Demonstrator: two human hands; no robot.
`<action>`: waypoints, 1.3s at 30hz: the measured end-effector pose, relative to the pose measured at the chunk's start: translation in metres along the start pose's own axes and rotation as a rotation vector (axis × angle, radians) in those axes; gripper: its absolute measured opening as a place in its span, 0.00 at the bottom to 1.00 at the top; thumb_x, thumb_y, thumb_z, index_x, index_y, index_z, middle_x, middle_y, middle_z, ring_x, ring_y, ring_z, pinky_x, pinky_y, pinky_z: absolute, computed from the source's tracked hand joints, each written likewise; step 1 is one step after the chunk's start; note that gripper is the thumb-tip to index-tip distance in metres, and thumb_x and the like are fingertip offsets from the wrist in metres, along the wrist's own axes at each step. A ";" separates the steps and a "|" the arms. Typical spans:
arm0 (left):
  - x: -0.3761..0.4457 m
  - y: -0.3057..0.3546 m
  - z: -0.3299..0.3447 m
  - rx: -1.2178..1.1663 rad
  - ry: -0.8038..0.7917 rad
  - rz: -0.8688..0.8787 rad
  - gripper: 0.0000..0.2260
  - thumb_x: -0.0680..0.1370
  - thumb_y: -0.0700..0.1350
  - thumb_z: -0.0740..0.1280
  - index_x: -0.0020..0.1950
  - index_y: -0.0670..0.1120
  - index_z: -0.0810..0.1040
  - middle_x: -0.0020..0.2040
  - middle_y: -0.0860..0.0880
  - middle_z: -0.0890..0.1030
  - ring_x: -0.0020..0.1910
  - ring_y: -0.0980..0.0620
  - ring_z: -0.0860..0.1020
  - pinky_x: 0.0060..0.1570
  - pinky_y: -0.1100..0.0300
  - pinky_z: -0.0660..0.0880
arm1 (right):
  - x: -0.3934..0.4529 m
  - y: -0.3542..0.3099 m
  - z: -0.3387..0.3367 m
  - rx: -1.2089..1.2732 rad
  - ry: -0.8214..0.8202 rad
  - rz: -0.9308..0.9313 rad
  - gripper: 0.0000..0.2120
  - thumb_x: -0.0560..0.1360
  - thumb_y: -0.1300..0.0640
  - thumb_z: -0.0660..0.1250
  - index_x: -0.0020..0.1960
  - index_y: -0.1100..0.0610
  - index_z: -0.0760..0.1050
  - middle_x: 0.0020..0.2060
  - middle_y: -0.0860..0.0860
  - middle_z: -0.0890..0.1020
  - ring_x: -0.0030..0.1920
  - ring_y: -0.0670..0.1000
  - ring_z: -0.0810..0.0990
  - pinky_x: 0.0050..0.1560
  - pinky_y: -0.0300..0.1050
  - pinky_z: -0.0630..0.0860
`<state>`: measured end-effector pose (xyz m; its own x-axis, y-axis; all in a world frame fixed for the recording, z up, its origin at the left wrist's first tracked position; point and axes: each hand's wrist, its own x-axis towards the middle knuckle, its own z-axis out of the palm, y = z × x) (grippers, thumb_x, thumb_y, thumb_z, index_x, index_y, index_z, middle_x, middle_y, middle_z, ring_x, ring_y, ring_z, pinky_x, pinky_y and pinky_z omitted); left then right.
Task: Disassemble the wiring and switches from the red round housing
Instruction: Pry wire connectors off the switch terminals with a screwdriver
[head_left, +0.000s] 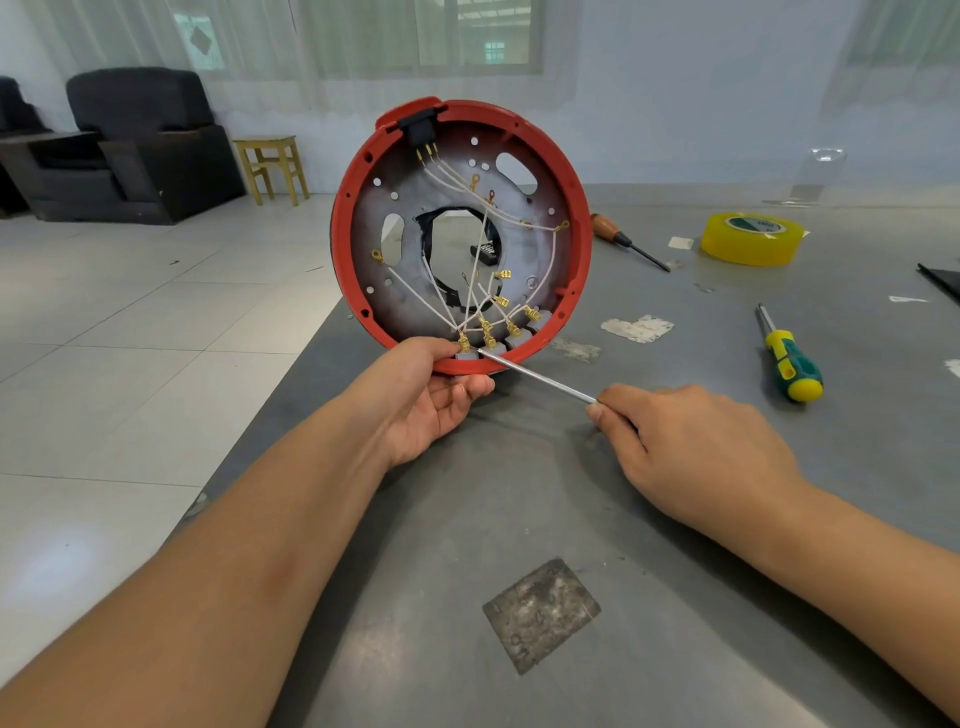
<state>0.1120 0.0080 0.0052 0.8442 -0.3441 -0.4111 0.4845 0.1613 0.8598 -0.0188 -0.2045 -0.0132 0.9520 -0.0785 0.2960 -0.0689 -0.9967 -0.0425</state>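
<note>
The red round housing (343, 228) stands on edge on the grey table, its open side facing me. White wires (415, 291) with brass terminals fan across its grey inner plate to grey switches (519, 340) along the bottom rim. A black socket (418, 127) sits at the top. My left hand (431, 395) grips the bottom rim, thumb inside by a terminal. My right hand (691, 447) holds a thin metal screwdriver shaft (535, 376); its tip touches the leftmost switch. The handle is hidden in my palm.
On the table (467, 519) to the right lie a green-and-yellow screwdriver (789, 358), a wooden-handled tool (623, 239) and a roll of yellow tape (750, 239). The table's left edge runs diagonally beside tiled floor. A black armchair (140, 145) and wooden stool (270, 166) stand far left.
</note>
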 end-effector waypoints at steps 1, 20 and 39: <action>0.000 0.000 0.000 0.001 0.000 0.004 0.14 0.86 0.42 0.61 0.54 0.34 0.81 0.36 0.39 0.84 0.26 0.53 0.81 0.26 0.67 0.78 | 0.000 0.001 -0.001 -0.018 0.010 0.000 0.21 0.82 0.35 0.43 0.53 0.43 0.70 0.38 0.45 0.77 0.42 0.55 0.80 0.38 0.50 0.78; 0.000 -0.002 0.002 -0.010 0.017 0.045 0.13 0.86 0.43 0.61 0.63 0.35 0.79 0.36 0.39 0.85 0.27 0.52 0.82 0.25 0.67 0.77 | 0.008 0.028 -0.010 0.139 0.228 0.235 0.16 0.84 0.48 0.59 0.68 0.50 0.61 0.39 0.51 0.78 0.38 0.57 0.77 0.37 0.55 0.78; 0.003 -0.005 0.005 0.046 0.040 0.072 0.14 0.86 0.43 0.61 0.68 0.35 0.77 0.35 0.40 0.85 0.26 0.52 0.82 0.24 0.66 0.77 | 0.033 0.049 -0.009 -0.466 -0.059 0.378 0.06 0.80 0.61 0.63 0.54 0.55 0.77 0.46 0.53 0.78 0.50 0.58 0.78 0.39 0.46 0.65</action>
<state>0.1106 0.0017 0.0012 0.8853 -0.2960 -0.3586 0.4118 0.1410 0.9003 0.0068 -0.2562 0.0034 0.8500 -0.4413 0.2878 -0.5167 -0.8049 0.2919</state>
